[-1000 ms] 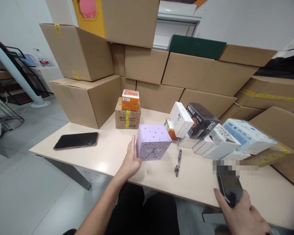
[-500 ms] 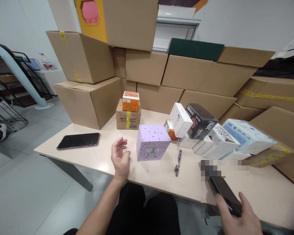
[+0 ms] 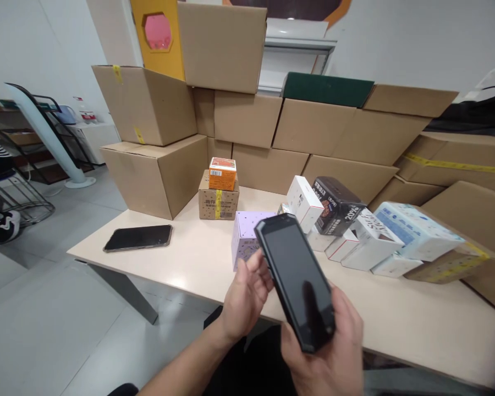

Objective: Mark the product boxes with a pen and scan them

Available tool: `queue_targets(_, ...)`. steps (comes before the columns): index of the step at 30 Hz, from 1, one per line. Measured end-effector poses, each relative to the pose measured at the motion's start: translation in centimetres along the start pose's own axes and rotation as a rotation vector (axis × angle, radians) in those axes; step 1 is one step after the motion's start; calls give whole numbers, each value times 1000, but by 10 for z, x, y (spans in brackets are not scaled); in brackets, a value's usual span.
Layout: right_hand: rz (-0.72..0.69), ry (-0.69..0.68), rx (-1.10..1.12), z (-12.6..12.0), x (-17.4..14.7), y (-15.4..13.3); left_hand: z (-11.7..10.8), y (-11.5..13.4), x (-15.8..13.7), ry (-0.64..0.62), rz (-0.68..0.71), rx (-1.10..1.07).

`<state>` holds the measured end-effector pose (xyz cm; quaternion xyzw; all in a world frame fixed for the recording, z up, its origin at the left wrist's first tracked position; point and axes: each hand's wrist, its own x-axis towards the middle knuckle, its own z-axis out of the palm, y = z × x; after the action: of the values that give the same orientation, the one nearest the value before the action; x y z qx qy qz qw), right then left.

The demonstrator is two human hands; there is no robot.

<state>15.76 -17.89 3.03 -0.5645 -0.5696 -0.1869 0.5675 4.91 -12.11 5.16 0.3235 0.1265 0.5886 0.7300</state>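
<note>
My right hand (image 3: 334,346) grips the lower end of a black rugged smartphone (image 3: 299,275), thumb on its left side and fingers along its right. The dark screen faces up towards me. Close by the phone's left edge is my left hand (image 3: 247,297), open with its fingers loosely bent; I cannot tell whether the fingertips touch the phone. Behind both hands stands a lilac patterned box (image 3: 247,228), partly covered by the phone. Flat at the table's left lies another black phone (image 3: 138,238).
An orange box (image 3: 222,176) sits on a small brown carton (image 3: 218,204). On the right are a dark brown box (image 3: 336,206), white boxes (image 3: 369,245) and a pale blue pack (image 3: 421,228). Large cartons (image 3: 247,118) line the table's (image 3: 190,264) back.
My right hand has brought the black phone from the table's right side to the middle, tilting its screen up. My left hand has moved right, towards it. The pen is now hidden.
</note>
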Motion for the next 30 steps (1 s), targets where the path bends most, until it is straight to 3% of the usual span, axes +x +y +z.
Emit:
queue_targets(4,-76,-18,82,27,7,-21,20,16,16,105,-111,-225)
queue_targets(9,-47,-50,89,40,3,-30,19,28,26,165,-319,-349)
queue_targets(15,-88,-25,92,41,3,-37,13,37,31,82,-321,-415)
queue_targets(30,-38,-25,74,46,1,-38,11,31,28,160,-276,-311)
